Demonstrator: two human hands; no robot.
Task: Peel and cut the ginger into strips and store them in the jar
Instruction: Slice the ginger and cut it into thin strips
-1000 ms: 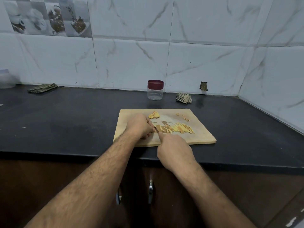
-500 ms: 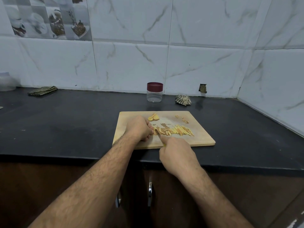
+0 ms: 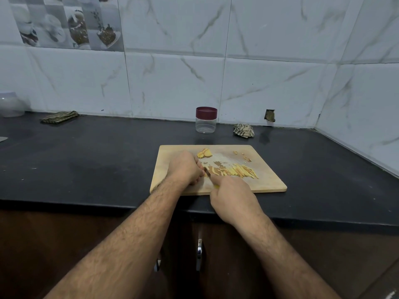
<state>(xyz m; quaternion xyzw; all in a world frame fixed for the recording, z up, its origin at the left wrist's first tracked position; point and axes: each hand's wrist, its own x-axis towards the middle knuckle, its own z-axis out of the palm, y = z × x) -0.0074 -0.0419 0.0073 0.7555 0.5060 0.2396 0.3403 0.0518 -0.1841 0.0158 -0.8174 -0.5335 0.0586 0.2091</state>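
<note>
**Both hands down on the cutting board, knife at the ginger**

Head view: I see my left hand (image 3: 186, 168) curled knuckles-up on the wooden cutting board (image 3: 267, 184), fingers bunched on something at the blade; what they pin is hidden from me. My right hand (image 3: 232, 194) is closed round a knife (image 3: 207, 172), its short dark blade poking out just beside the left fingertips, with a bit of yellow handle showing under the fist. To the right of the blade lies a row of cut ginger strips (image 3: 241, 171), and an uncut ginger piece (image 3: 204, 153) sits near the board's far edge. Some peel scraps (image 3: 245, 157) lie toward the far right corner. The jar (image 3: 206, 120), clear with its maroon lid on, stands on the black counter (image 3: 86, 160) behind the board, well apart from it.
</note>
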